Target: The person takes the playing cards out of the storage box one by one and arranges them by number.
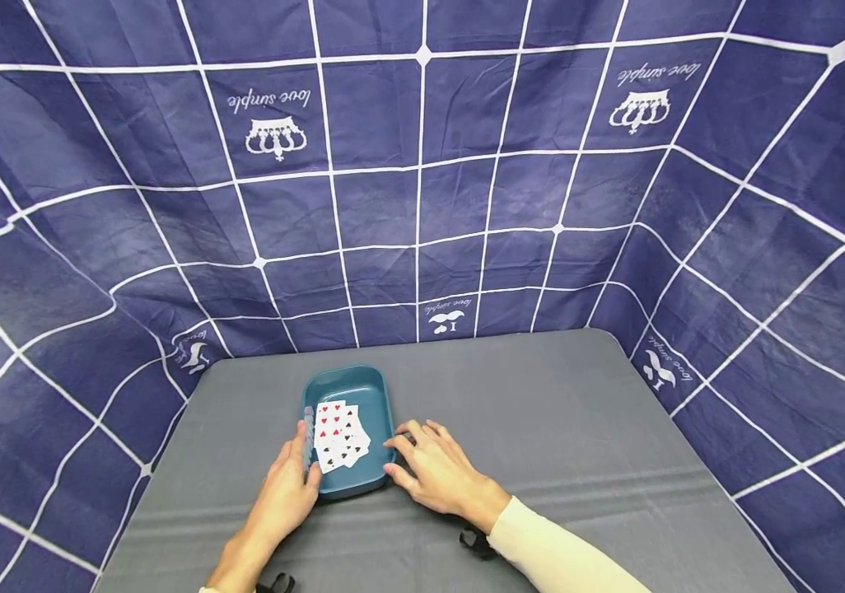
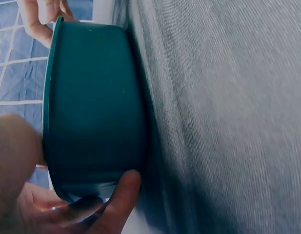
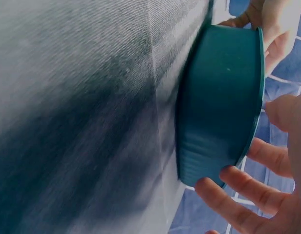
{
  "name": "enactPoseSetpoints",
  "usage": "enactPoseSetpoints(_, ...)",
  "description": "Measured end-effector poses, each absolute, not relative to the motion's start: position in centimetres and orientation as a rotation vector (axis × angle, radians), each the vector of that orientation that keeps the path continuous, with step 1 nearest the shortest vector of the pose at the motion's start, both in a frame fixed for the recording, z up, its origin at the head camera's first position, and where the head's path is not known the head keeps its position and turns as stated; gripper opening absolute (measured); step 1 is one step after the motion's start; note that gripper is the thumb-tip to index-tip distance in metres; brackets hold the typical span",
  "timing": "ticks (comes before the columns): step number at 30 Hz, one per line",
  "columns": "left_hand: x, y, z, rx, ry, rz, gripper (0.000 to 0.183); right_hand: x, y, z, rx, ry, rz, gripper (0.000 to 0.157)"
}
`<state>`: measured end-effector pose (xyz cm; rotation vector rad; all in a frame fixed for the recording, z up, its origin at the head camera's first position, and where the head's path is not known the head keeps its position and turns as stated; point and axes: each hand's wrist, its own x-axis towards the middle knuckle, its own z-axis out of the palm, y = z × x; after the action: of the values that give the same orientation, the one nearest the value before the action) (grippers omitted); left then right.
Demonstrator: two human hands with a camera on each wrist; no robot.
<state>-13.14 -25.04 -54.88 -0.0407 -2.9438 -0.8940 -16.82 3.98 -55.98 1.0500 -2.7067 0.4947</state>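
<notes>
A teal plastic tray (image 1: pixel 347 486) with rounded corners sits on the grey table. Inside it lie several overlapping playing cards (image 1: pixel 341 435), face up, one with red hearts and others with black spades. A grey-blue patterned strip (image 1: pixel 309 441) runs along the tray's left wall. My left hand (image 1: pixel 285 490) grips the near-left side, thumb at the rim and fingers along the outer wall. At the right side, my right hand (image 1: pixel 437 469) touches the rim with its thumb and forefinger. In the right wrist view its fingers (image 3: pixel 248 187) are spread loosely beside the outer wall.
The grey table (image 1: pixel 541 428) extends well to the right of the tray. A blue curtain (image 1: pixel 422 198) with white grid lines hangs behind it and along both sides. Black straps (image 1: pixel 476 543) show at the wrists.
</notes>
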Motion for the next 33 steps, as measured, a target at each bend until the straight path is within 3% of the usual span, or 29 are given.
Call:
enactPoseSetpoints(17, -13.5, -20.1, -54.7, -0.193, -3.066, -1.1, 0.141, -16.7, 9.7, -55.7, 0.939, -2.644, 0.453, 0.016)
enactPoseSetpoints(33, -14.1, -15.8, -54.7, -0.285, -3.028, -1.177, 0.147, -16.4, 14.1, -54.5, 0.889, -2.686, 0.441, 0.018)
